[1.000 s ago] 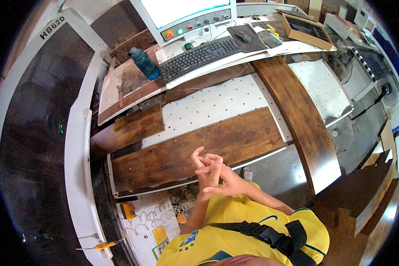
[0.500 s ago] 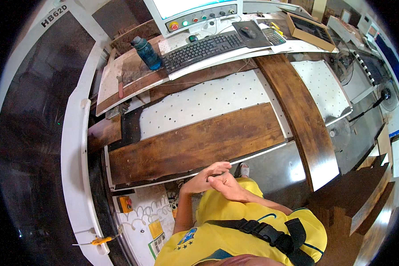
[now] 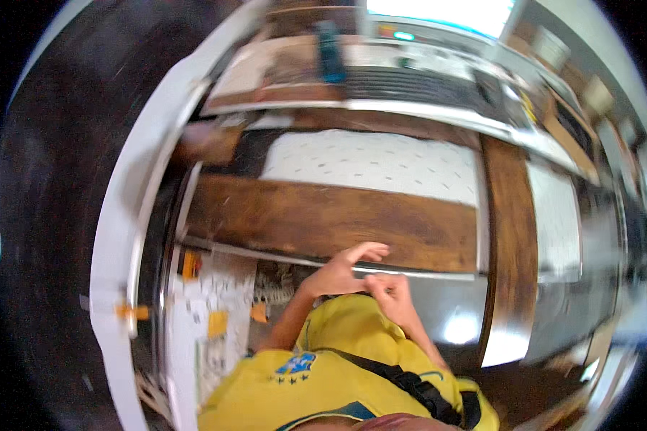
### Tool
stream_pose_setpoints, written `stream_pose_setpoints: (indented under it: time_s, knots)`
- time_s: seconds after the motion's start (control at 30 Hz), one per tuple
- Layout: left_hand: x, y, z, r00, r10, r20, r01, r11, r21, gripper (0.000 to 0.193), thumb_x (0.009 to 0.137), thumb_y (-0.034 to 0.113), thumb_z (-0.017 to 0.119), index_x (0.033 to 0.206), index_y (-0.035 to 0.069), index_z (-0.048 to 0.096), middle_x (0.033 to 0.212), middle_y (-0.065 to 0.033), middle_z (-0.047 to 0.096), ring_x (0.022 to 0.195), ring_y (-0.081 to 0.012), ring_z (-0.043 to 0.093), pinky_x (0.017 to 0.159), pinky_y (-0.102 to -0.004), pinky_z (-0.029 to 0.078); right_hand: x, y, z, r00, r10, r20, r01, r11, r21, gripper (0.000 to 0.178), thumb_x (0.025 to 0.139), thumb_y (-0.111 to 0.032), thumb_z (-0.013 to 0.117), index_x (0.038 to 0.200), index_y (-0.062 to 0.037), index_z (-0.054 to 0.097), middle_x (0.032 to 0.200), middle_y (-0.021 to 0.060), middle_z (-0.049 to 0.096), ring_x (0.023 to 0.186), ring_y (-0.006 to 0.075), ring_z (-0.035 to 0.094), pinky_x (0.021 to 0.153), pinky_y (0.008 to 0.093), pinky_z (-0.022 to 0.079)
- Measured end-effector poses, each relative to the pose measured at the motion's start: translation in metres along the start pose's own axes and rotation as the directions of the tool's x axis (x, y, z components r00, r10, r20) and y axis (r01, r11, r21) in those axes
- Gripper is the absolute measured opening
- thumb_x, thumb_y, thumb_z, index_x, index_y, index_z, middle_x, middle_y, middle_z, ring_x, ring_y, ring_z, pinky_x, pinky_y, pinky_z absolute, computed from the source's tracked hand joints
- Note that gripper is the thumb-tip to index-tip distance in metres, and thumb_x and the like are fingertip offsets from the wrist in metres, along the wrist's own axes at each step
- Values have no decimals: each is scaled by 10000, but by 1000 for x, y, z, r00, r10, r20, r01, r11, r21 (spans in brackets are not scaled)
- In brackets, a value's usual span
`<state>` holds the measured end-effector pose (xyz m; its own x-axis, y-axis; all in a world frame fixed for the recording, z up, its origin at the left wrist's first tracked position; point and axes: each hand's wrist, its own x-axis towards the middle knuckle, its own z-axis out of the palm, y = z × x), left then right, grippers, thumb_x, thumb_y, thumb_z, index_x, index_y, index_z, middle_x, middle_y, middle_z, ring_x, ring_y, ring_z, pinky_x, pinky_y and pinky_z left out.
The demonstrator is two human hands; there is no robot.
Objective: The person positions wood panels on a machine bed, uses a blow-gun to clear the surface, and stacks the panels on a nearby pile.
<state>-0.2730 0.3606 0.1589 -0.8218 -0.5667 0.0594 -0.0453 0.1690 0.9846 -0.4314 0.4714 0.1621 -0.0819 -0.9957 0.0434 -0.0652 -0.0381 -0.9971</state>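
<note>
The person's left hand (image 3: 338, 274) is spread loosely, its fingers pointing to the right, and the right hand (image 3: 392, 296) is half curled just beside it. They're so near each other that I can't tell whether they touch, nor whether the curled one has anything tucked inside. Both are at the near edge of the long plank (image 3: 323, 219), a flat brown rectangle with dark, cloudy wood grain, lying crosswise in front of the person; the left fingertips overlap its edge from here, contact unclear.

Beyond it lies a smooth white panel (image 3: 374, 161), its dark specks blurred into dashes. To the right, a second plank (image 3: 510, 237) of the same brown runs away from the person, its near end glossy with glare. A short board (image 3: 212, 144) sits off to the left.

Past the panel, the pale desk (image 3: 244, 72) carries a ridged black keyboard (image 3: 410, 86) and a bluish, cylindrical bottle (image 3: 330, 54). The person's shirt (image 3: 280, 381) is soft yellow cloth, crossed by a black strap (image 3: 402, 381).
</note>
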Motion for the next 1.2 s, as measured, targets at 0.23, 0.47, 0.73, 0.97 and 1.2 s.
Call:
stream_pose_setpoints:
  time_s: [0.23, 0.47, 0.73, 0.97, 1.2]
  knots:
    - [1, 21, 34, 971, -15, -238, -73, 932, -356, 369, 1014, 210, 698, 1313, 11, 616, 1172, -90, 712, 1093, -165, 669, 961, -339, 528, 9, 26, -19, 964, 81, -254, 21, 926, 378, 483, 1125, -423, 437, 757, -124, 531, 584, -41, 420, 492, 71, 328, 465, 275, 246]
    - [19, 24, 50, 941, 87, -327, -298, 668, -682, 302, 1063, 219, 614, 1288, 18, 598, 1170, -79, 669, 1071, -157, 601, 948, -277, 484, 7, 24, 12, 948, 315, 57, -265, 673, 691, 474, 1097, -511, 464, 1414, -161, 509, 1250, 7, 582, 1134, 188, 583, 930, 371, 488]
    - [15, 12, 48, 923, 72, -377, -305, 735, -606, 277, 1065, 211, 619, 1259, 14, 610, 1098, -77, 684, 931, -134, 632, 829, -279, 537, 12, 21, 28, 934, 191, 303, -358, 532, 768, 559, 1042, -461, 607, 1482, -148, 461, 1430, 88, 551, 1336, 277, 546, 1125, 449, 453]
    - [11, 24, 50, 902, 138, -409, -191, 977, -92, 286, 1035, 265, 645, 1207, 36, 649, 1021, -68, 742, 936, -135, 694, 811, -292, 559, 23, 26, 41, 965, 35, 261, -228, 608, 761, 452, 1062, -439, 553, 1376, -121, 487, 1293, 131, 592, 1128, 289, 613, 957, 437, 524]
    - [21, 14, 57, 868, 241, -433, -428, 805, -410, 352, 1028, 227, 637, 1324, 42, 592, 1162, -64, 680, 1027, -138, 645, 891, -308, 541, 18, 30, 29, 957, 131, 259, -283, 623, 729, 558, 1062, -514, 522, 1466, -137, 441, 1383, 141, 561, 1228, 314, 572, 1046, 446, 482]
